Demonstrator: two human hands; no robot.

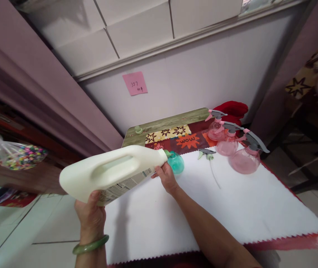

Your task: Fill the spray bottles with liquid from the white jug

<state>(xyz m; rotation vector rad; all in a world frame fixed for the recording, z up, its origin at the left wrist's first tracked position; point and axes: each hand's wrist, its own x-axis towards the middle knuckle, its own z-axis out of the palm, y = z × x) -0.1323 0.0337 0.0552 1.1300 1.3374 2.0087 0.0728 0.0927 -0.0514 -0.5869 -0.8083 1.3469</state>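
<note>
A large white plastic jug (83, 169) with a moulded handle is tilted sideways, its mouth toward the right. My left hand (92, 214) grips it near its base. My right hand (166, 178) supports it beneath the neck, fingers closed against it. The jug's spout sits at the opening of a round teal spray bottle (177, 163) standing on the table; whether they touch I cannot tell. To the right lies a grey and green spray head (207, 153) with its thin tube. A light green cap (138, 130) rests at the table's back left.
Several pink spray bottles with grey triggers, one of them the nearest pink bottle (244, 160), line the table's right side. A white cloth (153, 230) covers the table. Behind them is a red fabric item (228, 111). At left hangs a bag of colourful balls (22, 155).
</note>
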